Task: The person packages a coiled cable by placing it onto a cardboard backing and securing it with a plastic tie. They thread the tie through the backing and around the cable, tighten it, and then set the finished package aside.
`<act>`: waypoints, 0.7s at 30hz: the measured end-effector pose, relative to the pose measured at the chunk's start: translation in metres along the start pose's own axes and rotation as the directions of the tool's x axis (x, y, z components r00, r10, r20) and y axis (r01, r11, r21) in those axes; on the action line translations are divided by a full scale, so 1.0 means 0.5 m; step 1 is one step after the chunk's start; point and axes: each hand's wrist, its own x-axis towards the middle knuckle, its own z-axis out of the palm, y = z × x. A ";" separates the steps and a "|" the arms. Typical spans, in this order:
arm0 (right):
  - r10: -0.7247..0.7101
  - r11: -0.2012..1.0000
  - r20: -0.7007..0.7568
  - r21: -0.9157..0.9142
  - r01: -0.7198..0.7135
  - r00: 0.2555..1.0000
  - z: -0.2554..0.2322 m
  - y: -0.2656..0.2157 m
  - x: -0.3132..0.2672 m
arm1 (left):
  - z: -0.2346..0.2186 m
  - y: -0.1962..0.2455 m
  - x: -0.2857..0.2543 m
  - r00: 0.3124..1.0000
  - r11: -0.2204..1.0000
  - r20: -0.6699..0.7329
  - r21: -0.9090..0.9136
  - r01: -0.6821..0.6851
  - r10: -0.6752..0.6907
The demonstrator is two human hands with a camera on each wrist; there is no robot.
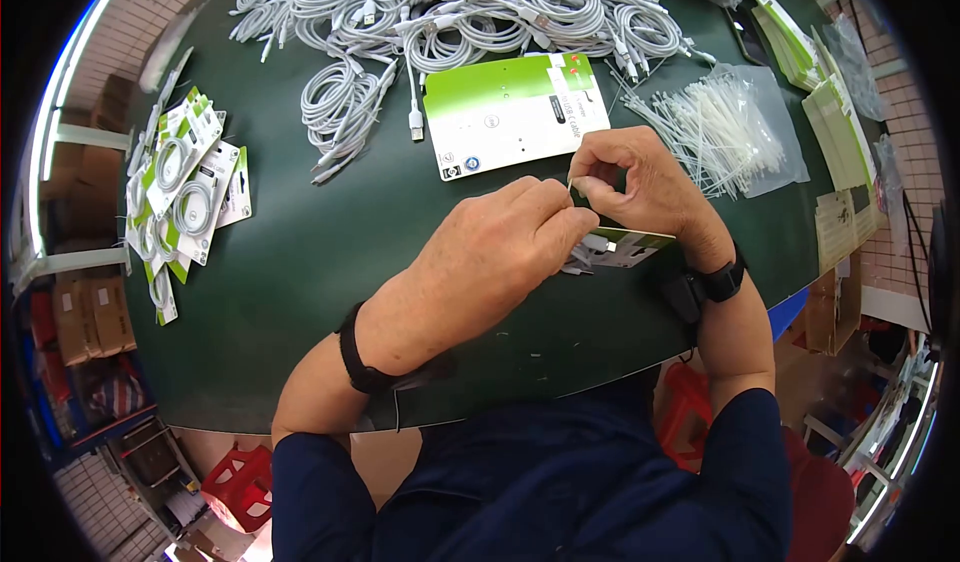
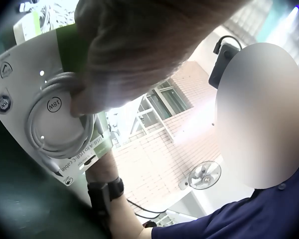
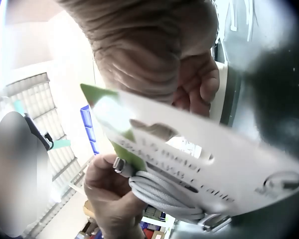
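My left hand (image 1: 500,247) grips a green-and-white packaging card (image 2: 20,74) that carries a coiled pale USB cable (image 3: 162,194). In the head view most of this card is hidden behind that hand. The cable's metal plugs show at the coil in the right wrist view. Close by at the card's top edge, my right hand (image 1: 648,177) has thumb and forefinger tips together, pinching the end of a thin pale cable tie (image 1: 570,188). The two hands' fingertips nearly meet there.
A flat green-and-white card (image 1: 515,117) lies ahead of the hands. Behind it are heaped coiled cables (image 1: 450,22). Loose cable ties (image 1: 725,132) spill from a bag at right. Carded cables (image 1: 190,182) are piled at left, and card stacks (image 1: 838,132) stand at far right.
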 end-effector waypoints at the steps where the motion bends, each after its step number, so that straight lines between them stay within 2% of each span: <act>1: 0.053 0.998 0.064 -0.025 -0.051 0.997 -0.017 -0.007 0.001 | 0.002 -0.002 0.001 1.000 1.000 -0.016 0.004 -0.002 0.002; 4: 0.219 0.933 0.012 0.291 -0.213 0.976 -0.031 -0.011 -0.007 | 0.001 -0.009 -0.004 0.998 0.998 -0.028 0.005 0.055 -0.055; 6: 0.263 0.896 -0.094 0.393 -0.207 0.960 -0.053 -0.029 -0.010 | -0.007 -0.010 -0.003 0.982 0.982 -0.052 -0.055 0.179 -0.182; 7: 0.224 0.886 -0.189 0.449 -0.119 0.956 -0.057 -0.025 -0.011 | -0.010 -0.011 -0.001 0.968 0.968 -0.059 -0.083 0.237 -0.243; 8: 0.186 0.869 -0.289 0.494 -0.020 0.939 -0.059 -0.019 -0.011 | -0.007 -0.017 0.001 0.945 0.938 -0.107 -0.193 0.287 -0.311; 10: 0.134 0.903 -0.524 0.415 0.115 0.841 -0.045 -0.018 -0.011 | -0.003 -0.032 0.004 0.879 0.848 -0.175 -0.401 0.347 -0.443; 11: 0.101 0.915 -0.631 0.363 0.177 0.770 -0.038 -0.019 -0.011 | -0.008 -0.034 0.003 0.857 0.824 -0.163 -0.409 0.392 -0.489; 12: -0.042 0.961 -0.687 0.170 0.217 0.726 -0.034 -0.017 -0.012 | -0.008 -0.040 0.003 0.835 0.788 -0.161 -0.461 0.407 -0.526; 14: -0.338 0.941 -0.706 -0.230 0.250 0.622 -0.028 -0.018 -0.017 | -0.004 -0.052 0.002 0.787 0.705 -0.149 -0.564 0.430 -0.599; 15: -0.423 0.901 -0.638 -0.374 0.222 0.643 -0.029 -0.037 -0.022 | -0.006 -0.051 0.005 0.779 0.677 -0.125 -0.591 0.439 -0.614; 18: -0.641 0.711 -0.410 -0.636 0.301 0.649 -0.015 -0.070 -0.007 | 0.010 -0.059 0.001 0.774 0.687 -0.160 -0.591 0.422 -0.613; 21: -0.550 0.719 -0.346 -0.659 0.221 0.760 0.019 -0.080 -0.006 | 0.026 -0.058 0.000 0.783 0.709 -0.182 -0.579 0.404 -0.595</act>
